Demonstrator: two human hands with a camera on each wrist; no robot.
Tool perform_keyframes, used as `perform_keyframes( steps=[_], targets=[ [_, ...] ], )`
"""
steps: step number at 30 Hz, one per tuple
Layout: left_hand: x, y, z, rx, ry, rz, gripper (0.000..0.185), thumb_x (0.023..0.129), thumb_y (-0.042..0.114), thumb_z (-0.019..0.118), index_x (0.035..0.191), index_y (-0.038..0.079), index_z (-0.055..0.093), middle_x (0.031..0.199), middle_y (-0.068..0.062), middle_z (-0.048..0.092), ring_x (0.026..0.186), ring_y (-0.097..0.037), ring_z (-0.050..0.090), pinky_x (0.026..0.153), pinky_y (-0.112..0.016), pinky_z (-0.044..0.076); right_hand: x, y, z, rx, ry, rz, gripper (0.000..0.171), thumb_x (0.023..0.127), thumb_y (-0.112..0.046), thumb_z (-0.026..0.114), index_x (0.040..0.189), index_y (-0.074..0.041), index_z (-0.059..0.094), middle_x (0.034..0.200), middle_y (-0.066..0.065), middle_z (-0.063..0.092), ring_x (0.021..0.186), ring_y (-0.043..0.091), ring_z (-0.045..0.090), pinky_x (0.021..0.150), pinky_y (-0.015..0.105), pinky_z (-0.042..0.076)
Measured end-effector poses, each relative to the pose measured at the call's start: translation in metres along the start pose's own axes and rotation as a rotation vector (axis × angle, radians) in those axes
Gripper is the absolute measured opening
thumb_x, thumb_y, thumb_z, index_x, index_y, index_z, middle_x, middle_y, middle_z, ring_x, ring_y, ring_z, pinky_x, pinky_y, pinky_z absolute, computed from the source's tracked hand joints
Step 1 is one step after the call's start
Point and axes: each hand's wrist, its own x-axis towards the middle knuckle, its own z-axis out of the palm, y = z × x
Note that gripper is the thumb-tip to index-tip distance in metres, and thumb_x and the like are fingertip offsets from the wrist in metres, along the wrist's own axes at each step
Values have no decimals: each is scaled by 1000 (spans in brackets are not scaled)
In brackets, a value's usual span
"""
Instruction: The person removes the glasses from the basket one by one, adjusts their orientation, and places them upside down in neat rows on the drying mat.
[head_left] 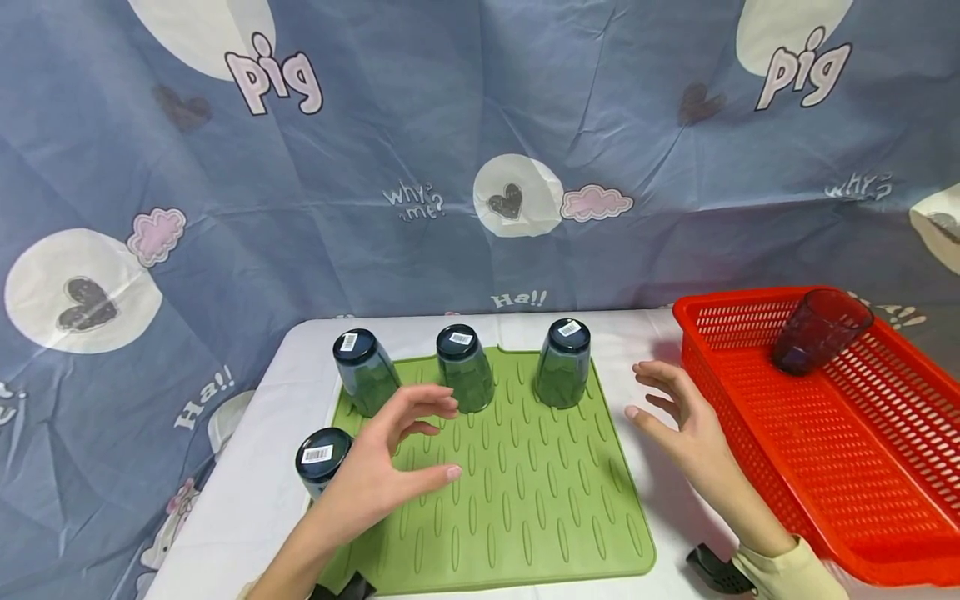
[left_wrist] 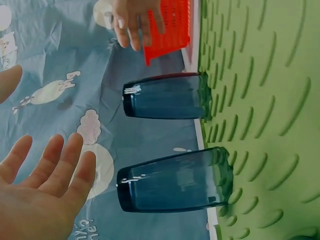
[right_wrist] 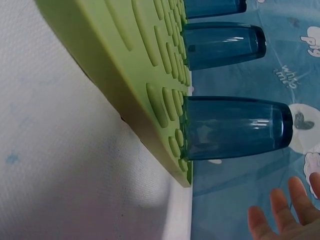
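My left hand [head_left: 375, 471] hovers above the left part of a green drying mat [head_left: 517, 508], fingers loosely bent, thumb apart, nothing held. Close beside it a blue drinking glass [head_left: 322, 457] stands upside down, partly hidden by the hand. Three more upside-down glasses line the mat's back edge: a left glass [head_left: 365, 371], a middle glass [head_left: 465, 371] and a right glass [head_left: 564, 367]. Between the mat and a red basket [head_left: 750, 500] hangs my right hand [head_left: 690, 425], also holding nothing, its fingers [right_wrist: 282, 210] spread loosely in the right wrist view.
One more glass [head_left: 817, 333] leans inside the basket, at its back. The mat lies on a white-covered table [head_left: 247, 467]. Behind the table hangs a blue printed cloth [head_left: 420, 108]. A dark strap piece [head_left: 720, 571] sits at my right wrist.
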Motion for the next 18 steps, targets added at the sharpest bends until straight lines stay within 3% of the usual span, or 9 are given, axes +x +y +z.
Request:
perform_keyframes(
  steps=[4, 12, 18],
  targets=[
    [-2, -3, 2, 19, -21, -32, 66, 80, 8, 82, 136, 22, 49, 132, 1, 56, 123, -20, 52, 99, -33, 46, 0, 0, 1, -3, -5, -1, 52, 87, 7, 69, 134, 0, 48, 131, 10, 54, 121, 18, 51, 100, 25, 44],
    [-3, -9, 7, 44, -160, -88, 66, 81, 18, 82, 138, 24, 49, 136, 9, 53, 127, -20, 49, 108, -37, 39, 0, -1, -1, -21, -17, -21, 52, 86, 8, 69, 134, 0, 49, 130, 10, 54, 121, 18, 52, 100, 24, 44],
    [-4, -17, 16, -17, -175, -106, 65, 82, 15, 81, 137, 25, 48, 134, 7, 54, 126, -22, 50, 108, -38, 39, 0, -3, -2, -37, -31, -15, 50, 87, 6, 69, 133, -2, 50, 129, 9, 55, 118, 18, 53, 99, 24, 44]
  ],
)
